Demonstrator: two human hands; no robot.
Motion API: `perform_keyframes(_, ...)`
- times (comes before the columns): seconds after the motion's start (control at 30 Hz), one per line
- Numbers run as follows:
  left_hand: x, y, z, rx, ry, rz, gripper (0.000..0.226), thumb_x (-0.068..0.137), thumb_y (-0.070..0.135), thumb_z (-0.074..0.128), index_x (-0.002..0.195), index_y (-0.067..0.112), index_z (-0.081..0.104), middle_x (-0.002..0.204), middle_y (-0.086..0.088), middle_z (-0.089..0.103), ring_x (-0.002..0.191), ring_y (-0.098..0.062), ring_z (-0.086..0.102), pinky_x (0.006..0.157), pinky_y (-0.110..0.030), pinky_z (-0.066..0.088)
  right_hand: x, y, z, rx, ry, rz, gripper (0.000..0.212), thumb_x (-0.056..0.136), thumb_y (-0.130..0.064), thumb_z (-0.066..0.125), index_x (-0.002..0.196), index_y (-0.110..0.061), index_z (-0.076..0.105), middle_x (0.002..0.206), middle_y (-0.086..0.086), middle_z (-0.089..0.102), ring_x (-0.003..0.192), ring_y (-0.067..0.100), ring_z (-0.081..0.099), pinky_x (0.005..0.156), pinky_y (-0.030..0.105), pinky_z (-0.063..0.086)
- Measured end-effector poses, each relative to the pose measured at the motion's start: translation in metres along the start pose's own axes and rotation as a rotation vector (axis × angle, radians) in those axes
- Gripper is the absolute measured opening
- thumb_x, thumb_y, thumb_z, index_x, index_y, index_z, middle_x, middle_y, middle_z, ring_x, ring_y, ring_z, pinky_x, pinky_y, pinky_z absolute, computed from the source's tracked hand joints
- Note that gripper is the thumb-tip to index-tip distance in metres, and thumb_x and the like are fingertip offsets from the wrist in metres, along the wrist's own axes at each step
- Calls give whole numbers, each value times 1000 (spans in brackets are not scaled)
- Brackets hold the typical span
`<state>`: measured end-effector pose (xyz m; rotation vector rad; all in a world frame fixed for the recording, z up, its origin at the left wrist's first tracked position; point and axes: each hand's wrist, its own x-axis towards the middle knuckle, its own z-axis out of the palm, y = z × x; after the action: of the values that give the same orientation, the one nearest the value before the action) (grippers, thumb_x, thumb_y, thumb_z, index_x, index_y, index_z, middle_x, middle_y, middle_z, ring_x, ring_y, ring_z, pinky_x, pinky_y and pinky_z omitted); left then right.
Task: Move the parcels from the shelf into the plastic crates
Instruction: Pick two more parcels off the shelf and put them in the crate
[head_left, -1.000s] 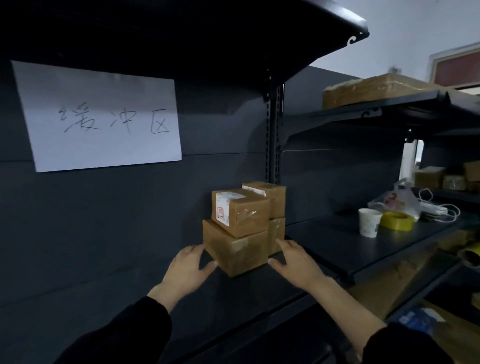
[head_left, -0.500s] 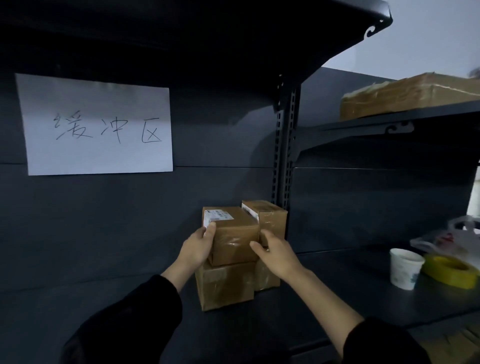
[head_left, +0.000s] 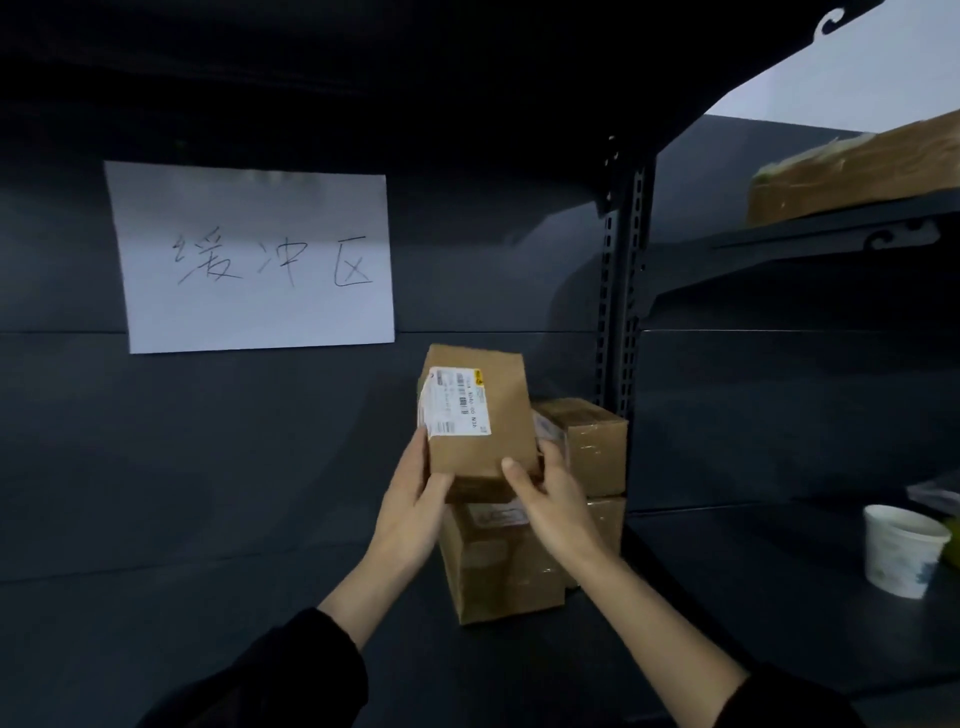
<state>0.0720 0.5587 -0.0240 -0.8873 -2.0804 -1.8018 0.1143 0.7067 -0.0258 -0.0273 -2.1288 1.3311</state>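
Note:
A small brown cardboard parcel (head_left: 485, 415) with a white shipping label is lifted off the stack and tilted, its labelled face toward me. My left hand (head_left: 413, 512) grips its lower left side. My right hand (head_left: 550, 499) grips its lower right corner, thumb on the front face. Behind and below, a larger taped parcel (head_left: 498, 566) sits on the dark shelf board (head_left: 208, 623), and a second small parcel (head_left: 589, 447) rests on another box at the right. No plastic crate is in view.
A white paper sign (head_left: 254, 257) with handwritten characters is fixed to the shelf's back panel. A slotted upright post (head_left: 621, 280) divides the bays. A white paper cup (head_left: 901, 551) stands on the right bay's board. A long brown box (head_left: 857, 171) lies on the upper right shelf.
Both hands moved from the base of the stack to the top parcel, took hold of it, then lifted it and tipped its labelled face toward me. The camera moved closer.

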Motion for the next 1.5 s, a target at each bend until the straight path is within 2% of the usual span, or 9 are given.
perform_keyframes(0.1,-11,-8,-31,152,94,83,53,92,25,54,137,40,31,150,7,27,137,3,21,106,-12,28,-3,-3,35,97,-71,20,44,92,-37,52,133,-27,39,118,-17,53,111,0,50,92,19,42)
perform_keyframes(0.17,-18,-13,-53,210,166,46,56,89,23,60,136,39,36,154,2,19,139,1,9,95,-2,23,-6,-4,62,136,-120,41,44,93,-38,50,134,-27,38,121,-13,53,113,3,50,91,16,42)
perform_keyframes(0.27,-27,-20,-84,277,281,-55,56,78,31,70,129,39,46,147,-5,28,139,-20,24,103,-23,31,-12,-4,101,165,-227,79,37,94,-37,49,129,-31,40,123,-11,53,117,11,52,101,37,45)
perform_keyframes(0.43,-46,-44,-124,453,377,-160,54,70,35,72,120,38,51,135,-2,35,126,-22,26,91,-32,36,-21,-1,144,35,-398,98,46,94,-36,50,137,-25,36,115,-16,55,111,4,51,72,-3,37)
perform_keyframes(0.67,-64,-76,-140,789,329,-229,53,70,41,71,119,26,58,141,-9,36,129,-29,24,106,-38,29,-25,14,156,-284,-441,99,64,94,-40,47,147,-14,22,146,8,37,132,20,40,107,30,34)
perform_keyframes(0.83,-64,-85,-136,929,319,-190,54,72,52,67,120,28,57,140,-11,36,127,-33,29,104,-41,30,-28,25,153,-429,-452,67,64,94,-42,46,147,-16,21,150,9,30,136,20,34,108,30,31)
perform_keyframes(1.03,-59,-80,-123,1065,282,-86,54,76,47,67,116,12,58,147,-20,33,141,-37,20,114,-51,8,-29,25,136,-505,-412,19,63,94,-43,46,147,-17,22,149,7,31,136,20,33,107,31,32)
perform_keyframes(1.27,-47,-63,-74,892,174,282,37,70,13,79,103,2,65,124,-23,57,122,-42,49,103,-49,32,-34,16,85,-417,-211,-90,50,94,-36,49,141,-21,36,139,2,44,125,16,44,103,28,38)
perform_keyframes(1.5,-40,-71,-17,627,-47,27,46,92,32,52,133,13,47,146,-3,37,139,-17,25,112,-25,22,-32,35,12,-491,58,-126,39,93,-28,52,129,-15,51,124,2,53,115,16,51,95,27,42)
